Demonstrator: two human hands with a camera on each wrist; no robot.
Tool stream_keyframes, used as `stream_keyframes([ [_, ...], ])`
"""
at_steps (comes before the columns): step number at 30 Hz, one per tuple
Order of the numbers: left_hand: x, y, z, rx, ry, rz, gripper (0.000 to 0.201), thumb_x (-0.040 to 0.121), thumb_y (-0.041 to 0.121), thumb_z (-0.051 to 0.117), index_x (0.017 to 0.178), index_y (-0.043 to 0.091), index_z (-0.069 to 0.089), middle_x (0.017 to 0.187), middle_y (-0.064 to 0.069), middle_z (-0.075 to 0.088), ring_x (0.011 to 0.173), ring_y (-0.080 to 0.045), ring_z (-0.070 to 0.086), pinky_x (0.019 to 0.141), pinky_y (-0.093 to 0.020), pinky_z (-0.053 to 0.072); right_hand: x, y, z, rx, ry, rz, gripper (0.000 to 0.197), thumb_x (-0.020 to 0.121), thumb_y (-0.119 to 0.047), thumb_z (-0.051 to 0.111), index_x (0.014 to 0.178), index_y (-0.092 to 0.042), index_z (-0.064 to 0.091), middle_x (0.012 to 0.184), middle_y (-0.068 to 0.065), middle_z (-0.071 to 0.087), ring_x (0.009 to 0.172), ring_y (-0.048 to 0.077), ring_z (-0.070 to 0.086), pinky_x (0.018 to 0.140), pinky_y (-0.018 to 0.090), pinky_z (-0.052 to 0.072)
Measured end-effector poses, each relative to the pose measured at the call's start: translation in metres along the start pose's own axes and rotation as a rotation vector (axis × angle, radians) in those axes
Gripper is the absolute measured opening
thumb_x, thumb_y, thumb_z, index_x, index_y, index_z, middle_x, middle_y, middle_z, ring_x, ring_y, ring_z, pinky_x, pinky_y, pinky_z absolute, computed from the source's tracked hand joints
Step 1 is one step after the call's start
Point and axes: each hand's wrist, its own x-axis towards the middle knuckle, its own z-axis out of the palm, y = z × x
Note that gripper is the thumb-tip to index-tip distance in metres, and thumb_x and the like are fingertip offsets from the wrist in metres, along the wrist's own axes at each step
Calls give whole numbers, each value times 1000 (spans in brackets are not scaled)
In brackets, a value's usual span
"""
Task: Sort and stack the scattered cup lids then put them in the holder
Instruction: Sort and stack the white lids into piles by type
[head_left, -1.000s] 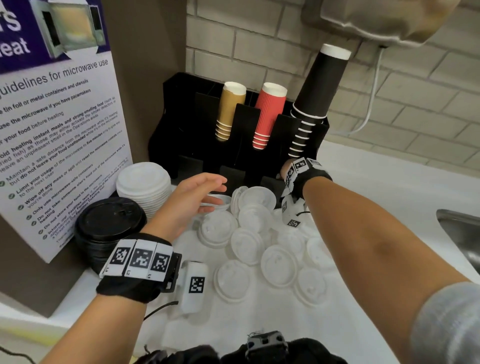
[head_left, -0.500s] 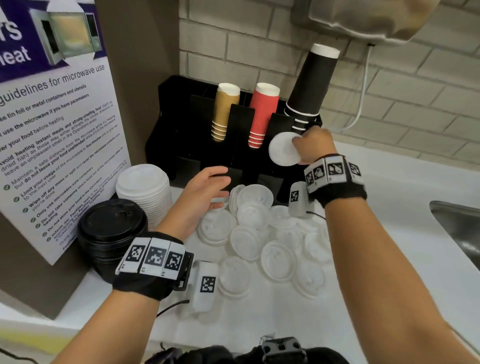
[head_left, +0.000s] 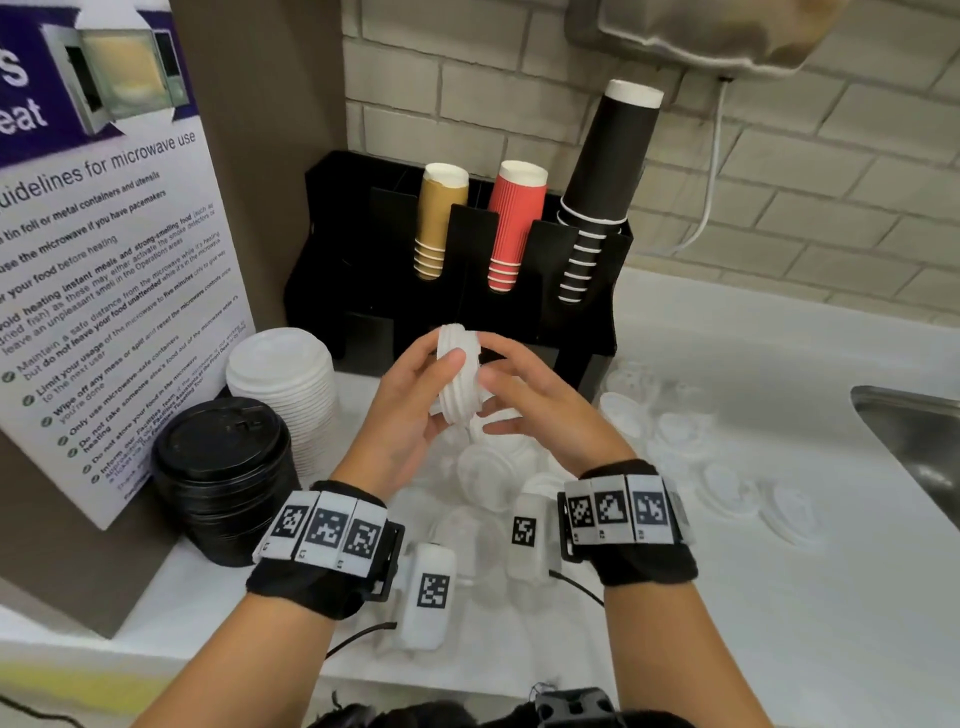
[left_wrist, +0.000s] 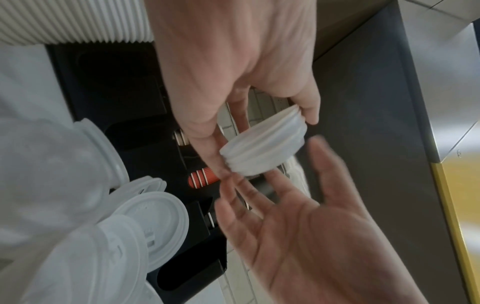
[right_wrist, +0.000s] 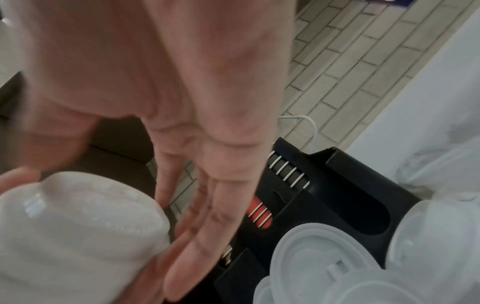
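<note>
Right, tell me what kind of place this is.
Most likely a shared office or workplace kitchenette: a microwave-use guidelines poster stands at the left, a black holder dispenses stacked paper cups, and a metal sink is set into the white counter.

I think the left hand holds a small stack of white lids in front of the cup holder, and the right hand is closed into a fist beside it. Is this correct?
Not quite. The right hand is not a fist: its fingers are spread and nearly straight beside the stack of white lids, as the left wrist view shows. The rest is right: the left hand grips the stack in front of the cup holder.
</note>
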Motion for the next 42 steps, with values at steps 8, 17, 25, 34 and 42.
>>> stream_keyframes([
  [8, -6, 2, -1, 137, -29, 57, 51, 72, 34, 73, 119, 22, 59, 110, -2, 67, 97, -15, 69, 71, -25, 55, -4, 9, 0, -26, 37, -183, 61, 73, -21, 83, 123, -36, 51, 120, -8, 57, 106, 7, 60, 87, 27, 55],
  [17, -5, 4, 0, 91, -101, 37, 48, 78, 37, 66, 124, 27, 56, 116, -2, 65, 108, -19, 65, 78, -30, 55, -2, 8, -2, 23, 13, -252, 58, 74, -18, 82, 122, -29, 53, 121, -9, 59, 115, 10, 56, 100, 39, 49],
  [25, -2, 3, -5, 12, -128, 31, 59, 74, 38, 71, 129, 24, 56, 120, -6, 66, 109, -23, 64, 79, -31, 55, 2, 12, -8, 129, -59, -226, 60, 80, -16, 76, 133, -29, 51, 127, 1, 56, 115, 21, 59, 91, 44, 54],
  [34, 1, 3, -6, 8, -120, 38, 56, 71, 36, 72, 125, 26, 59, 117, -4, 68, 107, -23, 66, 78, -36, 58, 6, 18, -9, 262, -66, -213, 57, 77, -25, 77, 129, -30, 54, 130, 8, 53, 113, 31, 61, 82, 51, 56],
  [42, 2, 1, -1, 9, -55, 61, 55, 75, 41, 68, 126, 24, 58, 110, 2, 70, 104, -20, 66, 78, -35, 57, 5, 17, -3, 100, 51, -267, 67, 73, -12, 81, 132, -24, 52, 129, 3, 50, 118, 21, 54, 91, 41, 54],
])
